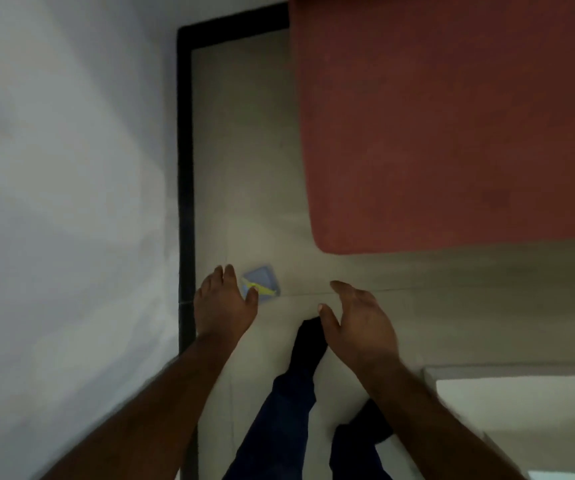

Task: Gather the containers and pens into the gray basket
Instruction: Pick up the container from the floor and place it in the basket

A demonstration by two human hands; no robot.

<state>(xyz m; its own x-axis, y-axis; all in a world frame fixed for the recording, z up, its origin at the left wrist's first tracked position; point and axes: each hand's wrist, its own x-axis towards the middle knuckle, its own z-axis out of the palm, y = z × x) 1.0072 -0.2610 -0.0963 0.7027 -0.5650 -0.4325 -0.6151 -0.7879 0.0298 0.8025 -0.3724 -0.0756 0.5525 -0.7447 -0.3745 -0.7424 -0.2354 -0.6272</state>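
A small pale blue square container (264, 279) lies on the beige floor, with a yellow pen-like stick (262, 289) across it. My left hand (223, 303) hovers just left of it, fingers spread, holding nothing; the thumb tip reaches the container's near edge. My right hand (362, 323) is held out to the right of the container, open and empty, well apart from it. No gray basket is in view. The picture is blurred.
A white wall (71, 202) with a black skirting (185, 168) runs along the left. A large reddish-brown surface (452, 116) fills the upper right. A pale surface (521, 410) sits at the lower right. My legs in dark trousers (279, 410) stand on the floor below.
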